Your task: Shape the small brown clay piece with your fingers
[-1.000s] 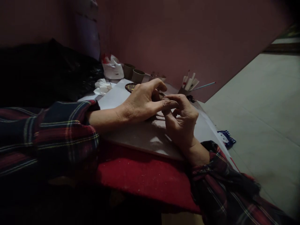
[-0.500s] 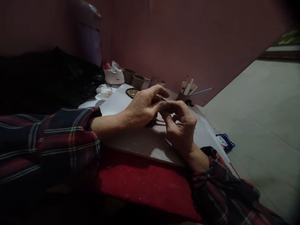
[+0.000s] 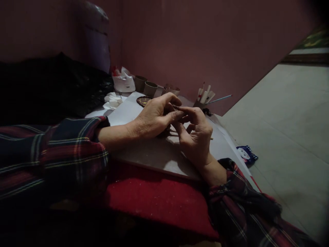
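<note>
My left hand reaches over the white board with thumb and fingers closed near the fingertips of my right hand. My right hand is pinched, its thumb and forefinger meeting the left thumb. Whatever is between the fingertips is too small and dark to name. Under my left palm shows part of a dark brown lump, mostly hidden, with thin stick-like pieces reaching from it toward my right hand. Behind my left hand lies a dark round disc with yellow specks.
Two grey-brown cups and a white packet stand along the wall. A holder of pale sticks is at the back right, a blue rod leaning out. Crumpled tissue and a black plastic bag are left. Red cloth lies in front.
My right fingers have lifted slightly and opened a little gap between thumb and forefinger lower down. Both hands stay together over the board; the view has shifted slightly.
</note>
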Motion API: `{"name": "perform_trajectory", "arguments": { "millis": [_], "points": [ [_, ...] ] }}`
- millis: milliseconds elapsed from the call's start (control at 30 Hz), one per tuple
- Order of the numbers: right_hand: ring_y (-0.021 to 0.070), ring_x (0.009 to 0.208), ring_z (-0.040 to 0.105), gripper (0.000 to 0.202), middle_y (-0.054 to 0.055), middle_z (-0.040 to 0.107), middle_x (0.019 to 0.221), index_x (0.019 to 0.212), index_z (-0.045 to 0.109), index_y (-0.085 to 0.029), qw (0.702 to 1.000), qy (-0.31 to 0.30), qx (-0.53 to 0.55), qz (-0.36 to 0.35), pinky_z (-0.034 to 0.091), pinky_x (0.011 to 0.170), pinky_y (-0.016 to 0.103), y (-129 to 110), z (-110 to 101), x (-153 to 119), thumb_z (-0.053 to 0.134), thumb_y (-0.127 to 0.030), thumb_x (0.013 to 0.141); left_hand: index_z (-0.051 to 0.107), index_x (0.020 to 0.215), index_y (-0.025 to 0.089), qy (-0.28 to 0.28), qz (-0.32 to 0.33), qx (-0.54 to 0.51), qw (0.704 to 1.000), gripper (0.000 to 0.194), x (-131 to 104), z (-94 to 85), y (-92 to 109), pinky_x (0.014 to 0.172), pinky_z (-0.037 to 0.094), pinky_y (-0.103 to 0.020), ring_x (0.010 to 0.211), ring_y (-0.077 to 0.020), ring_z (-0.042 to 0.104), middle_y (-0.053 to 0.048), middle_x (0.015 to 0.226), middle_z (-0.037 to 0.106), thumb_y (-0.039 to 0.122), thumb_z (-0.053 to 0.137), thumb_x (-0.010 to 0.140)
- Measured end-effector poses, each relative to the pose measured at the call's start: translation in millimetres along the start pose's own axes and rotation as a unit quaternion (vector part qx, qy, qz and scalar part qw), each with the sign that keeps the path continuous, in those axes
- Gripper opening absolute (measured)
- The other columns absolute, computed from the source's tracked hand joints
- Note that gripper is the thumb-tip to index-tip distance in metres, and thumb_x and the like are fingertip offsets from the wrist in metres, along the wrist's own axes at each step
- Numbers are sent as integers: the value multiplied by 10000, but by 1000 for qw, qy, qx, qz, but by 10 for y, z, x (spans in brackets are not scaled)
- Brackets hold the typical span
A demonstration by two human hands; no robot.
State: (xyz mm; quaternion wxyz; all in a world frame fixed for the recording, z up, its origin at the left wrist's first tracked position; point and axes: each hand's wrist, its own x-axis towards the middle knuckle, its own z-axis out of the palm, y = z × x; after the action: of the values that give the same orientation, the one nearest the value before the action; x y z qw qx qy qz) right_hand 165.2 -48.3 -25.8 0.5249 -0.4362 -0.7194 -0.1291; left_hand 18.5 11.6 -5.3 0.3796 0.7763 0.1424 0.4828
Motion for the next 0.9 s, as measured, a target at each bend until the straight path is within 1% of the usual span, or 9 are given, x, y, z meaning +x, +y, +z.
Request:
{"name": "perform_trajectory", "arguments": {
  "millis": [67, 167, 300, 367, 467, 600, 733, 833, 900],
  "points": [
    [145, 776, 614, 224, 17, 628, 930, 1002, 613, -204, 1000, -1, -5, -2, 553, 754, 323, 2, 1, 3, 639, -90, 811, 576, 971, 144, -2, -3, -27, 1000, 250, -1, -5, 6, 586, 459, -262, 661, -127, 598, -33, 782, 677, 363, 632, 864],
    [154, 816, 621, 129, 22, 626, 928, 937, 614, -208, 1000, 4, -15, -5, 554, 754, 315, 0, -1, 12, 628, -122, 843, 575, 944, 154, -5, -17, -28, 999, 320, 2, -11, 3, 566, 454, -259, 643, -131, 601, -23, 748, 667, 459, 630, 864],
    [160, 848, 625, 168, 24, 635, 943, 945, 613, -211, 999, 9, -25, -18, 560, 757, 312, -2, -7, 16, 608, -91, 828, 590, 947, 154, 10, -29, 21, 999, 457, 5, -11, -16, 539, 437, -253, 629, -137, 601, -18, 713, 658, 564, 704, 778],
    [161, 843, 621, 214, 26, 635, 953, 958, 614, -211, 999, 4, -23, -23, 560, 750, 314, -1, -7, 11, 607, -65, 801, 589, 930, 153, 8, -24, 20, 999, 459, 5, -7, -22, 531, 431, -252, 619, -134, 595, -19, 707, 656, 560, 721, 764],
    [158, 813, 614, 254, 26, 632, 963, 996, 603, -221, 1000, 2, -13, -13, 561, 735, 320, -1, -3, 6, 611, -67, 794, 580, 932, 162, -5, -16, -10, 1000, 399, 3, -4, -15, 533, 437, -258, 612, -131, 584, -18, 704, 653, 525, 688, 808],
    [158, 809, 618, 158, 29, 634, 966, 943, 604, -230, 1000, 3, -17, 1, 559, 719, 319, -11, -3, 16, 617, -118, 832, 578, 934, 177, -15, 5, -28, 999, 336, 1, -8, 1, 582, 471, -266, 683, -147, 617, -22, 741, 666, 494, 647, 849],
    [161, 836, 627, 123, 28, 649, 949, 928, 605, -224, 1000, 11, -20, -2, 555, 733, 315, -13, -8, 20, 601, -128, 850, 613, 918, 157, 1, 15, 34, 999, 338, 6, -18, -1, 595, 461, -263, 686, -142, 608, -27, 742, 667, 486, 647, 848],
    [160, 827, 630, 146, 19, 662, 918, 962, 607, -214, 1000, 7, -21, 4, 549, 756, 322, 4, -3, 3, 616, -130, 843, 631, 882, 149, 25, 28, 81, 996, 294, 11, -23, 0, 595, 455, -254, 673, -128, 586, -21, 740, 665, 424, 703, 809],
    [155, 805, 630, 169, 14, 664, 901, 981, 607, -210, 1000, 6, -20, 11, 545, 754, 321, 18, 6, -10, 626, -129, 834, 634, 850, 146, 26, 38, 86, 995, 241, 15, -21, -2, 599, 461, -252, 677, -126, 585, -23, 745, 665, 374, 701, 810]
  ]
}}
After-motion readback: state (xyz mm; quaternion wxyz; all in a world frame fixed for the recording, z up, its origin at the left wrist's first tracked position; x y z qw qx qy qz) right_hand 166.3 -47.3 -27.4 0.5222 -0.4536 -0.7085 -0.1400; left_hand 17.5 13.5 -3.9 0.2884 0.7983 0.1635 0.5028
